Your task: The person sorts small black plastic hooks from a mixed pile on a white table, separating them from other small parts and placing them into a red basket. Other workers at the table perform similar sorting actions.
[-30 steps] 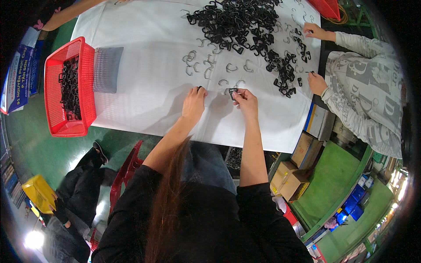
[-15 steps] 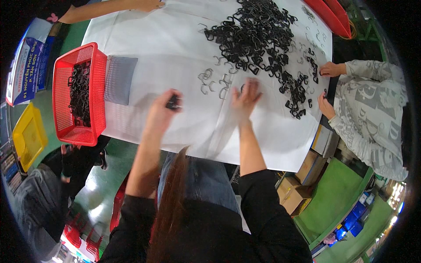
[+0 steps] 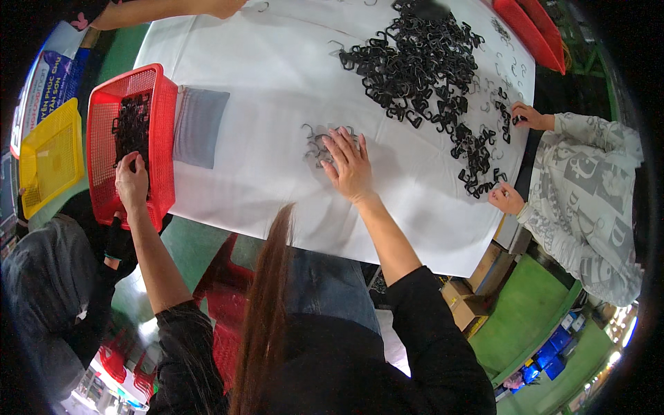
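Note:
My left hand (image 3: pixel 133 181) is over the near part of a red plastic basket (image 3: pixel 166 131), fingers loosely curled and apart beside the black hooks (image 3: pixel 133 128) in it. I cannot see anything held in those fingers. My right hand (image 3: pixel 351 169) lies spread, palm down, on a small group of loose silvery hooks (image 3: pixel 311 142) on the white tabletop (image 3: pixel 277 76). Its palm hides some of them. Further to the right and far side is a large heap of black hooks (image 3: pixel 422 62).
A grey cushion-like pad (image 3: pixel 200 128) lies beside the basket. Across the right edge, a person's hands (image 3: pixel 508 198) touch hooks. Another person's arm (image 3: pixel 166 8) reaches in at far left. Someone with a dark glove (image 3: pixel 117 238) stands by the basket. A red tray (image 3: pixel 532 31) is at far right.
My left hand has moved left from above the table to the basket; the black hooks it held no longer show in it. My right hand has moved left onto the silvery hooks.

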Demonstrator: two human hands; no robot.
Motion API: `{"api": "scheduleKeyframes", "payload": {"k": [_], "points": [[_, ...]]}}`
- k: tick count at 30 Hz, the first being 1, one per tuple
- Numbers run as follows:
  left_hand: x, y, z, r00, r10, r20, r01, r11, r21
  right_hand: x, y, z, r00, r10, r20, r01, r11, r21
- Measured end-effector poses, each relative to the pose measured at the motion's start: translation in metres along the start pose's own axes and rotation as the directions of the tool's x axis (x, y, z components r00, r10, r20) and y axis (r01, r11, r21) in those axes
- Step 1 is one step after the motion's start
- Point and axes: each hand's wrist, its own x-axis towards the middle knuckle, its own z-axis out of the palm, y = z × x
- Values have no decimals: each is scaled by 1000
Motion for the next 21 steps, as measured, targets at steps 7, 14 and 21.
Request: {"api": "scheduleKeyframes", "payload": {"k": [7,14,21], "points": [[-40,87,-1,902,345,-260,-401,894,-201,37,-55,41,980,-13,196,30,996,-85],[-96,170,-19,837,452,-307,-539,775,-329,-51,10,-2,832,546,-100,-546,772,-326],[-168,225,4,762,638,-112,-598,627,-500,-225,47,-65,612,737,-287,-787,531,-315]]}}
